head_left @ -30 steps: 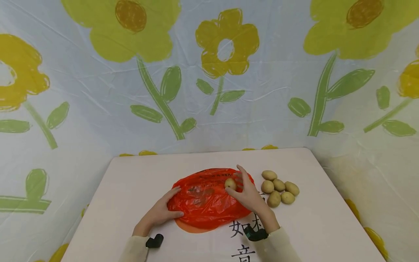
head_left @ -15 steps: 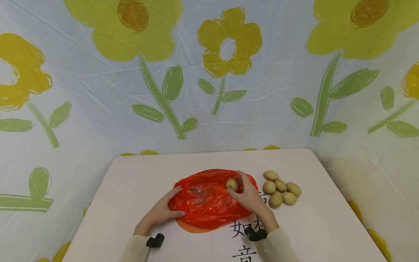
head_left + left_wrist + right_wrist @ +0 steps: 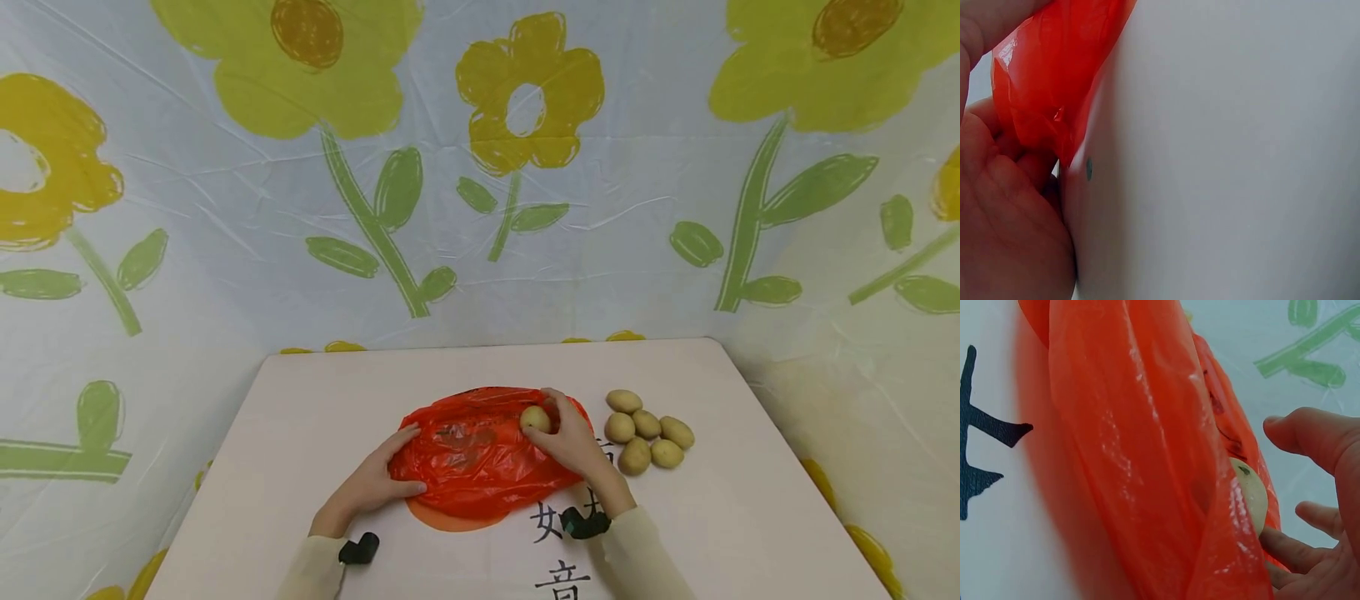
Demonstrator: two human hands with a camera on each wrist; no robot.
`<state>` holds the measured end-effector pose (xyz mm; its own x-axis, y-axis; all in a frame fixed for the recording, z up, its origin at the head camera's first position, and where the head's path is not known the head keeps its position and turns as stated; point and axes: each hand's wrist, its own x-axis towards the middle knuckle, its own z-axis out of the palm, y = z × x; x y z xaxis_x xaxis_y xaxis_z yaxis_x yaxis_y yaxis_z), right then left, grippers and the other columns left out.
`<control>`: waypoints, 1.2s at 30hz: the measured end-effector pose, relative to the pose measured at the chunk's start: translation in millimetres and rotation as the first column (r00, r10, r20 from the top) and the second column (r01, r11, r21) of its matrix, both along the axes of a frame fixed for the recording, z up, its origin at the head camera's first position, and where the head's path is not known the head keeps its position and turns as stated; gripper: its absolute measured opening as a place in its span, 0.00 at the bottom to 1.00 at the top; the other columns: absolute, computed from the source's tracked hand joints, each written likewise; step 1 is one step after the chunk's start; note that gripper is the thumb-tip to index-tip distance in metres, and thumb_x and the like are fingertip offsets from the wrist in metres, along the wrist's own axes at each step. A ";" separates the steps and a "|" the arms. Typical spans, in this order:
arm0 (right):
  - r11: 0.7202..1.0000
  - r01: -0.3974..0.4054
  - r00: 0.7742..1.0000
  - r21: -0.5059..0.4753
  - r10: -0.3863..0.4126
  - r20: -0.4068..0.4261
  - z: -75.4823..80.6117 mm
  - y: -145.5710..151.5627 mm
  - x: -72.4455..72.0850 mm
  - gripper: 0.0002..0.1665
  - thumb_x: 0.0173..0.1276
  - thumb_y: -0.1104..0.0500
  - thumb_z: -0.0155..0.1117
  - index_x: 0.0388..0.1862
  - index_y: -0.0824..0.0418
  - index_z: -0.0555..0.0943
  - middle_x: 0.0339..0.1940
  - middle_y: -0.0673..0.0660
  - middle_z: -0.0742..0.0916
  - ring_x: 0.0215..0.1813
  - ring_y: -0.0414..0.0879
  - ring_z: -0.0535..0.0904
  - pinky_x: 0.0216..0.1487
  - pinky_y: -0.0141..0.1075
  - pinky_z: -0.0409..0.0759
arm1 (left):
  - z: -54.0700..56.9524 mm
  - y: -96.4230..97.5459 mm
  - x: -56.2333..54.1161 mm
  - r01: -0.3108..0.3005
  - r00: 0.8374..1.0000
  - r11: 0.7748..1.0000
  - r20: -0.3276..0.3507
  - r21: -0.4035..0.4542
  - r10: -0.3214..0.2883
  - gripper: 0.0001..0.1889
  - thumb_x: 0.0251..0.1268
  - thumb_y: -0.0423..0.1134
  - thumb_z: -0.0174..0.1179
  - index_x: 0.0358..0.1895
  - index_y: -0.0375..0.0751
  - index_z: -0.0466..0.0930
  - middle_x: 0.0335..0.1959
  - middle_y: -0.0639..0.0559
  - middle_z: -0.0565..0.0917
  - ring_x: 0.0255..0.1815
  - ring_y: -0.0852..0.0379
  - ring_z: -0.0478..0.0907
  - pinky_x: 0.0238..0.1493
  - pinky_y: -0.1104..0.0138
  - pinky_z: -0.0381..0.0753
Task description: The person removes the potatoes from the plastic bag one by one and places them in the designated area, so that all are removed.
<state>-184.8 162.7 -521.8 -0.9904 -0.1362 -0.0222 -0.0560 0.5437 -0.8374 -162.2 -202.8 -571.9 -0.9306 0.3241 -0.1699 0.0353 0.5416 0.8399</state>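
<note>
A red plastic bag [image 3: 480,458] lies bulging on the table, with darker shapes showing faintly through it. My left hand [image 3: 369,483] holds its left end, thumb in front and fingers behind; in the left wrist view, bent fingers [image 3: 1007,140] press against the film. A potato [image 3: 534,418] shows at the bag's upper right side, partly covered by red film in the right wrist view. Around that potato reaches my right hand [image 3: 572,437]. Its lower fingers [image 3: 1294,550] touch or nearly touch the potato [image 3: 1250,494], while the thumb stands apart from it.
Several loose potatoes [image 3: 647,426] lie clustered on the pale table [image 3: 735,500], right of the bag. Black characters [image 3: 562,579] and an orange patch [image 3: 457,521] are printed on the tabletop. A flower-patterned sheet [image 3: 600,208] hangs behind and at both sides.
My right hand's fingers have come down and closer around the potato on the bag. The left hand keeps its place on the bag. The head view has shifted slightly.
</note>
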 end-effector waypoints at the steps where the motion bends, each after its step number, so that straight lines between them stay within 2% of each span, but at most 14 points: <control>1: 1.000 0.001 1.000 0.002 -0.001 0.001 0.2 -0.1 -0.5 0.45 0.67 0.52 0.74 0.78 0.58 0.64 0.71 0.63 0.77 0.65 0.58 0.77 0.65 0.56 0.81 | 0.4 0.0 0.3 -0.001 1.000 1.000 0.002 0.001 0.001 0.50 0.52 0.52 0.78 0.80 0.59 0.62 0.83 0.52 0.60 0.82 0.37 0.55 0.74 0.36 0.65; 6: 1.000 0.006 1.000 0.019 -0.006 0.005 -1.0 -0.2 -2.4 0.44 0.68 0.54 0.74 0.78 0.61 0.66 0.71 0.63 0.78 0.64 0.58 0.78 0.65 0.55 0.81 | 3.6 0.9 1.6 -0.005 1.000 1.000 0.005 -0.005 0.005 0.50 0.52 0.52 0.78 0.80 0.59 0.62 0.83 0.52 0.60 0.82 0.38 0.55 0.74 0.37 0.67; 16: 0.995 -0.005 1.000 0.099 0.006 -0.008 -7.0 0.9 -0.5 0.42 0.68 0.56 0.73 0.77 0.64 0.67 0.72 0.65 0.76 0.68 0.58 0.76 0.68 0.56 0.78 | 5.8 0.4 2.8 0.007 1.000 1.000 0.007 -0.002 -0.007 0.50 0.53 0.52 0.77 0.80 0.58 0.61 0.83 0.52 0.60 0.82 0.37 0.55 0.75 0.34 0.63; 25: 0.995 -0.002 1.000 0.100 0.004 -0.018 -5.1 -0.3 0.0 0.37 0.68 0.57 0.74 0.73 0.63 0.71 0.68 0.63 0.79 0.63 0.56 0.78 0.65 0.55 0.81 | 7.0 0.0 3.1 0.008 1.000 1.000 -0.001 -0.005 -0.008 0.50 0.52 0.52 0.78 0.80 0.56 0.61 0.83 0.51 0.61 0.82 0.37 0.56 0.74 0.35 0.65; 31: 0.993 -0.026 1.000 0.118 0.026 -0.003 2.2 -0.9 -1.1 0.36 0.68 0.58 0.73 0.72 0.64 0.72 0.67 0.62 0.81 0.62 0.55 0.78 0.64 0.54 0.81 | 5.4 -1.5 1.7 0.018 1.000 1.000 0.001 -0.006 -0.018 0.51 0.53 0.52 0.77 0.81 0.56 0.60 0.83 0.52 0.59 0.83 0.37 0.55 0.76 0.35 0.62; 36: 0.977 -0.100 0.995 0.186 0.103 -0.004 15.8 2.6 -6.4 0.35 0.67 0.57 0.74 0.69 0.68 0.74 0.66 0.63 0.82 0.65 0.57 0.78 0.67 0.56 0.79 | 5.8 -1.0 2.1 0.021 1.000 1.000 -0.005 -0.003 -0.021 0.51 0.53 0.52 0.77 0.81 0.56 0.60 0.83 0.52 0.59 0.82 0.38 0.55 0.75 0.36 0.63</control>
<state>-191.1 165.3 -505.9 -0.9720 -0.2308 -0.0437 -0.1292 0.6806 -0.7212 -160.1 -203.8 -566.2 -0.9244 0.3430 -0.1667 0.0505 0.5432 0.8381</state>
